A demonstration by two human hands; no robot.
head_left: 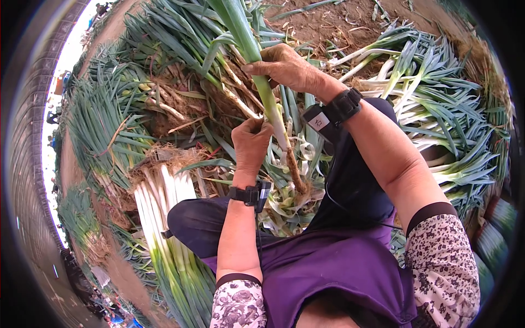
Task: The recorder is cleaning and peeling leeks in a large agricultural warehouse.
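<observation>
A long green onion (277,123) slants in front of me, its green leaves up at the top and its brown, soil-covered root end pointing down. My right hand (287,68) is closed around its upper shaft, thumb across the front. Lower down, my left hand (252,143) is closed in a pinch against the left side of the same shaft; exactly how much of the outer layer sits between those fingertips is hidden. Peeled leaves and scraps (287,213) lie on the ground below the root end, between my bent legs.
Untrimmed green onions with dirty roots (175,41) are heaped ahead and to the left. Clean white-stemmed ones (167,202) lie bundled beside my left knee. Another pile (432,104) spreads on the right. Bare brown soil (328,24) shows at the far side.
</observation>
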